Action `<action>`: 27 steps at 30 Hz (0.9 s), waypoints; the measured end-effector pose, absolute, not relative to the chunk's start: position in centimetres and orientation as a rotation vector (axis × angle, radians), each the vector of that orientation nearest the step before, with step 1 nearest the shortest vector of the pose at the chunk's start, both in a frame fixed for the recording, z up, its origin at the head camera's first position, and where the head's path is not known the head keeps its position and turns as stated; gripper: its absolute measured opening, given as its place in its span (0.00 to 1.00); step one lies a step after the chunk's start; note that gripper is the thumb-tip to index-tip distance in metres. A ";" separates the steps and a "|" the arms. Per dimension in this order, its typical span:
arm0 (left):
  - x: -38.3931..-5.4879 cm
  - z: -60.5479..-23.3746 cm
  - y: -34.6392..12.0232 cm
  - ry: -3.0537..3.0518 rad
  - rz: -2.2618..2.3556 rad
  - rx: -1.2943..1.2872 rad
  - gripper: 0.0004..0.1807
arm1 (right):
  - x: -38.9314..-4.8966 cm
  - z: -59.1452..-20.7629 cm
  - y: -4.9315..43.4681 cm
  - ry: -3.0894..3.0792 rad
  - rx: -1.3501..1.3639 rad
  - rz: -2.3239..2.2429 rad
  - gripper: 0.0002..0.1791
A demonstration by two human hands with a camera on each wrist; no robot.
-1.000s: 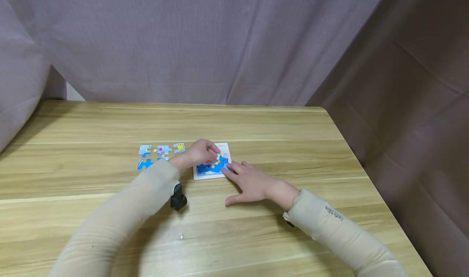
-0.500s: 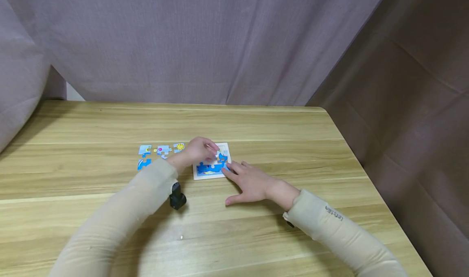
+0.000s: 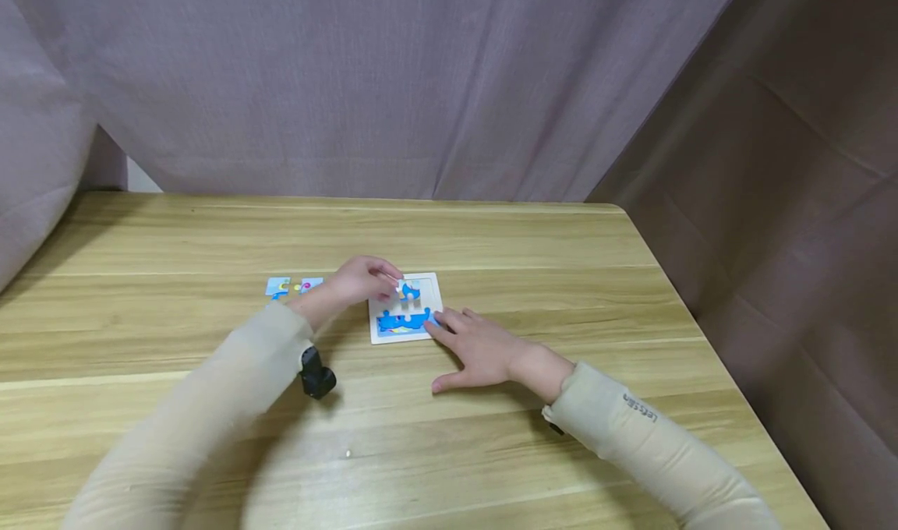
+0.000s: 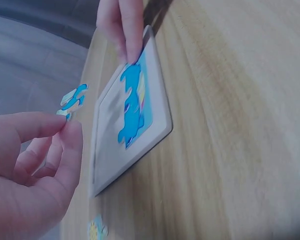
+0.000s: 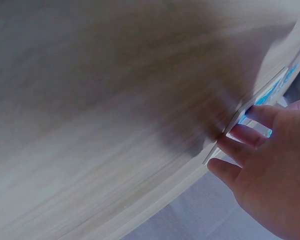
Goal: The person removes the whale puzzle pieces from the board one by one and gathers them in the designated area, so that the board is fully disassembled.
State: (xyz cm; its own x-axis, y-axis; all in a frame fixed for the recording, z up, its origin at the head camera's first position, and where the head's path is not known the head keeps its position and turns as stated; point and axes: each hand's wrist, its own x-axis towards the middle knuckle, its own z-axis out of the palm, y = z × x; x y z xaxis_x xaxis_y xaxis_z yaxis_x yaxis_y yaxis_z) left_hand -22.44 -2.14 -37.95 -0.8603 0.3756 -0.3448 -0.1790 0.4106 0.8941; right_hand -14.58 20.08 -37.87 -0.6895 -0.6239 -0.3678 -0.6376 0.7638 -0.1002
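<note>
My left hand (image 3: 358, 279) pinches a jigsaw puzzle piece (image 4: 74, 101) with a blue tail shape between thumb and index finger. In the head view that piece hangs over the upper part of a white-rimmed puzzle tray (image 3: 437, 284); a gap to the tray shows in the left wrist view. Along the tray's near side lie joined blue whale pieces (image 3: 403, 323), while bare white board shows above them. My right hand (image 3: 484, 349) has its fingers spread, with fingertips on the tray's right edge and thumb pointing toward me on the table.
Left of the tray lie loose puzzle pieces (image 3: 277, 285), partly hidden by my left forearm. A piece with a yellow sun (image 4: 95, 230) shows in the left wrist view. The wooden table (image 3: 491, 452) ends at a grey curtain (image 3: 337, 86) behind.
My left hand has moved left and slightly away from me, carrying the blue tail piece off the tray's right side. My right hand stays put.
</note>
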 end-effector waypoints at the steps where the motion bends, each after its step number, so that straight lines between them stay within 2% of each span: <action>1: -22.4 -37.8 -2.4 2.163 1.466 0.167 0.17 | -14.6 -37.9 20.1 2.578 -0.962 0.049 0.52; 27: -21.6 -38.0 -8.5 2.154 1.449 0.189 0.18 | -14.6 -37.8 20.1 2.574 -0.975 0.048 0.52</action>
State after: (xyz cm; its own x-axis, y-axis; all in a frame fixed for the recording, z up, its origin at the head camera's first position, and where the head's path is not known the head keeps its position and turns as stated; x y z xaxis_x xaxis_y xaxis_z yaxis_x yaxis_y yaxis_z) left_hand -21.57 -8.50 -38.01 -0.8486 0.3974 -0.3492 -0.1737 0.4142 0.8935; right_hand -14.56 20.05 -37.76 -0.6837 -0.6311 -0.3663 -0.6443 0.7578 -0.1031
